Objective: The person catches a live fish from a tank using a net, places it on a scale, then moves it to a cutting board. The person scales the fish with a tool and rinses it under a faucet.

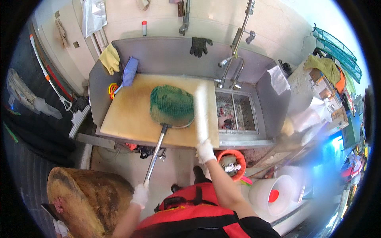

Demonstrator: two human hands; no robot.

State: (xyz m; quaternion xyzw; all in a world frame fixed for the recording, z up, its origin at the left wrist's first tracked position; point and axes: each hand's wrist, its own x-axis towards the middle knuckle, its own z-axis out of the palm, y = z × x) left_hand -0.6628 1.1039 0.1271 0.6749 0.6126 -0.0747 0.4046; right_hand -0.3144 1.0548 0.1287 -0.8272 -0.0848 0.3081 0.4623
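In a white glove, my left hand (140, 195) grips the metal handle of a green mesh landing net (172, 102). The net's hoop lies on a worn, yellowish cutting board (134, 104), and a dim shape shows under or inside the mesh. My right hand (205, 152), also gloved in white, holds a long white bat-like stick (202, 113) by its near end. The stick is blurred and stands over the board's right part, beside the hoop. What its far end touches, if anything, I cannot tell.
Right of the board is a steel sink basin (236, 111) with scraps, below a faucet (233, 59). A red bucket (231, 165) and a white bucket (272, 195) stand at right. At lower left, another person's gloved hand (60, 228) is beside a large wooden chopping block (89, 196) and a blade.
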